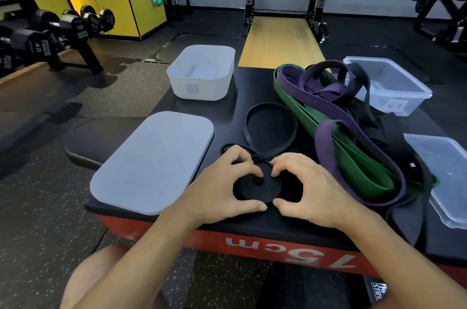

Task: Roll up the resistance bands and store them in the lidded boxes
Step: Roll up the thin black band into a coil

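Two hands meet at six o'clock on the plyo box (pixel 249 91): our left hand (pixel 223 187) and right hand (pixel 310 188) curl round the coiled black resistance band (pixel 255 192); white box (pixel 199 89) at eleven.

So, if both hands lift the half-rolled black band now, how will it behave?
The black band would probably uncoil: only the left hand and right hand pinch its roll together. Its unrolled tail lies in limp loops, so it should dangle floppily. It looks thin, so it is likely light.
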{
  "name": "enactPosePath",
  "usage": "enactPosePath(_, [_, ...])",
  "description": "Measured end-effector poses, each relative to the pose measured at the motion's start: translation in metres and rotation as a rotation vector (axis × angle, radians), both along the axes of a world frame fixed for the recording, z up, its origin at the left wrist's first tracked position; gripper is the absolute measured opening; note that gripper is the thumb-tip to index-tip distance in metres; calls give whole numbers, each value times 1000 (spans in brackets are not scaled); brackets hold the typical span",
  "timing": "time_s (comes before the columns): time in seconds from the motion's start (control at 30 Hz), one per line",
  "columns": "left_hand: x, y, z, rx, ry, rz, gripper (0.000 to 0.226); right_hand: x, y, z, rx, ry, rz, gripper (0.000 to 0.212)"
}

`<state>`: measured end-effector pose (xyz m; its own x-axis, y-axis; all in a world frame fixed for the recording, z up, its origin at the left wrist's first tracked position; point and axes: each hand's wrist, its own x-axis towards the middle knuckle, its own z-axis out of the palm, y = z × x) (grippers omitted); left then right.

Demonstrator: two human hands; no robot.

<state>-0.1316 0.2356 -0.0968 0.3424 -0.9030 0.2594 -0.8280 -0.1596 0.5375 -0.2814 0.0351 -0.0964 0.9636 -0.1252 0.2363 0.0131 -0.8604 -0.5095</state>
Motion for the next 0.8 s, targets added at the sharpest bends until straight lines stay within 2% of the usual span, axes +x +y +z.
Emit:
enactPosePath(0.17, [3,1,-3,-45,-97,60,57,-4,5,-2,-138,-55,-37,55])
enactPosePath(0.37, [0,1,-2,-11,-44,50,52,-4,7,-1,-221,-26,-62,59])
enactPosePath(0.5, [-1,0,-1,-13,-74,23,48,-3,9,0,-303,40,-96,80])
enactPosePath(0.6, [-1,1,0,-18,-75,13,49,-3,10,-2,-354,25,-111,84])
enactPosePath(0.8, [-3,0,2,-16,-71,16,49,-2,9,1,-238,-12,-91,84])
